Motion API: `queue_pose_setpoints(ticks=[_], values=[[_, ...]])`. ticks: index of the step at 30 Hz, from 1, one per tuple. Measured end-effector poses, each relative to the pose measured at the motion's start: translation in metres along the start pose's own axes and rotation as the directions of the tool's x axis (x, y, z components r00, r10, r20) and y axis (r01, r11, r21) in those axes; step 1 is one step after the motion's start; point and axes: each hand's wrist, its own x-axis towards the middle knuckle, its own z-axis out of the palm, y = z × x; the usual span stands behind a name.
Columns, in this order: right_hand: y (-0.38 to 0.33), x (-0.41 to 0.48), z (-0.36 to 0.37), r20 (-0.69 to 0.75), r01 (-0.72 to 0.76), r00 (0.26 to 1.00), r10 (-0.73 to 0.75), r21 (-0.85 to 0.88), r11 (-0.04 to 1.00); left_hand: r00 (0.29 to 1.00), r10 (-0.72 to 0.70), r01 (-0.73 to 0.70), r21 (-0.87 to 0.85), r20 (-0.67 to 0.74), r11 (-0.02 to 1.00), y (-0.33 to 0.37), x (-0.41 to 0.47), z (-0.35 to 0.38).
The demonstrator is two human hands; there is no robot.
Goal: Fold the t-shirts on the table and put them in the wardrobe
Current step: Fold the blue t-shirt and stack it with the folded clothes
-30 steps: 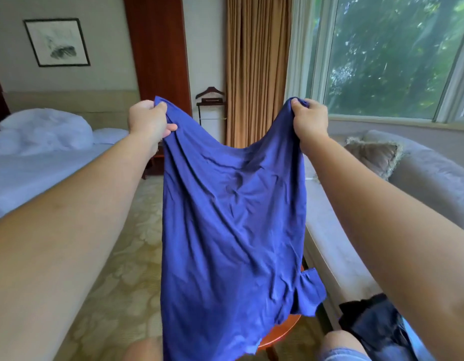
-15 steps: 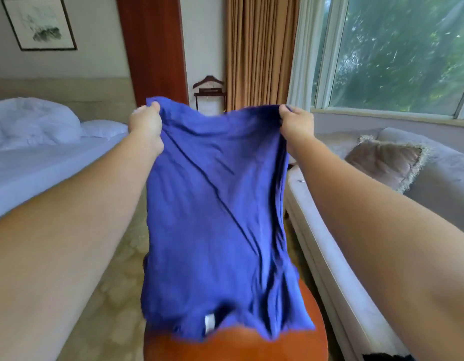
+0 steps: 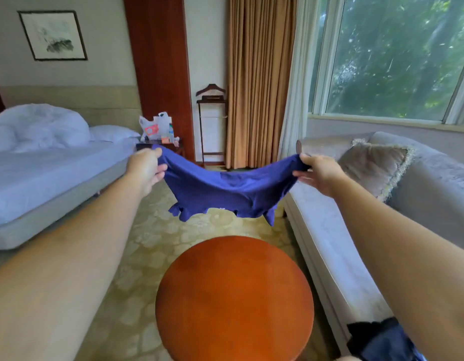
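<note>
Now the blue shirt hangs in the air between the fingers, sagging in the middle. Left hand and right hand each pinch one end. If one pinch slips (thin hold!), it may miss the table below the fingers and hit the floor.

no readable text, red print on the plastic bag too blurred to make out

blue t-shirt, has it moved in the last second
Yes. The blue t-shirt has lifted off the round table and now hangs in the air beyond its far edge.
</note>
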Motion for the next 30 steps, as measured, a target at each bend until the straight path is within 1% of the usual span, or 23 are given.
queue_pose_setpoints(ticks=[1,3,4,5,7,10,15,18,20,22,23,24,25,26,27,28,29,30], values=[[0.019,-0.014,-0.007,0.017,-0.023,1.0,0.025,-0.114,0.993,0.999,-0.048,0.046,0.074,0.023,0.996,-0.021,-0.007,-0.009],[0.053,-0.033,-0.021,0.082,-0.154,0.979,0.187,-0.304,0.94,0.986,-0.155,0.136,0.222,0.068,0.965,-0.063,-0.018,-0.028],[0.069,-0.042,-0.027,0.112,-0.189,0.962,0.249,-0.384,0.904,0.977,-0.197,0.169,0.277,0.077,0.946,-0.081,-0.024,-0.036],[0.084,-0.048,-0.032,0.13,-0.198,0.951,0.28,-0.437,0.877,0.971,-0.225,0.192,0.316,0.074,0.929,-0.097,-0.03,-0.043],[0.109,-0.06,-0.039,0.124,-0.216,0.943,0.31,-0.481,0.85,0.963,-0.261,0.221,0.374,0.059,0.9,-0.124,-0.041,-0.053],[0.128,-0.07,-0.044,0.094,-0.228,0.94,0.327,-0.539,0.811,0.957,-0.278,0.216,0.44,0.081,0.871,-0.145,-0.046,-0.062],[0.135,-0.076,-0.049,0.14,-0.228,0.889,0.436,-0.69,0.687,0.92,-0.355,0.224,0.52,0.167,0.824,-0.146,-0.047,-0.067],[0.137,-0.077,-0.054,0.152,-0.223,0.864,0.48,-0.738,0.637,0.877,-0.429,0.22,0.614,0.215,0.758,-0.149,-0.055,-0.067],[0.14,-0.08,-0.057,0.145,-0.234,0.832,0.535,-0.783,0.576,0.818,-0.519,0.2,0.722,0.249,0.662,-0.152,-0.068,-0.068],[0.153,-0.086,-0.066,0.105,-0.285,0.774,0.624,-0.823,0.492,0.723,-0.64,0.149,0.846,0.26,0.512,-0.159,-0.081,-0.07],[0.164,-0.091,-0.071,0.08,-0.325,0.719,0.69,-0.839,0.436,0.659,-0.71,0.129,0.893,0.248,0.431,-0.167,-0.087,-0.072],[0.178,-0.096,-0.075,0.051,-0.341,0.649,0.759,-0.873,0.35,0.589,-0.779,0.099,0.937,0.217,0.335,-0.177,-0.092,-0.074],[0.191,-0.101,-0.078,0.021,-0.316,0.566,0.824,-0.918,0.24,0.522,-0.836,0.049,0.973,0.168,0.225,-0.187,-0.097,-0.075],[0.204,-0.107,-0.08,-0.017,-0.243,0.481,0.876,-0.963,0.115,0.47,-0.877,-0.012,0.994,0.105,0.112,-0.198,-0.1,-0.075],[0.214,-0.111,-0.079,-0.066,-0.174,0.41,0.91,-0.985,0.007,0.442,-0.896,-0.062,0.998,0.044,0.019,-0.208,-0.102,-0.075],[0.223,-0.111,-0.078,-0.102,-0.128,0.382,0.918,-0.99,-0.057,0.434,-0.901,-0.095,0.995,0.005,-0.04,-0.218,-0.101,-0.075],[0.231,-0.109,-0.075,-0.108,-0.114,0.409,0.906,-0.991,-0.067,0.448,-0.894,-0.109,0.992,-0.008,-0.064,-0.226,-0.098,-0.073],[0.238,-0.102,-0.072,-0.099,-0.12,0.479,0.872,-0.992,-0.047,0.492,-0.871,-0.114,0.992,0.01,-0.053,-0.235,-0.092,-0.071]])
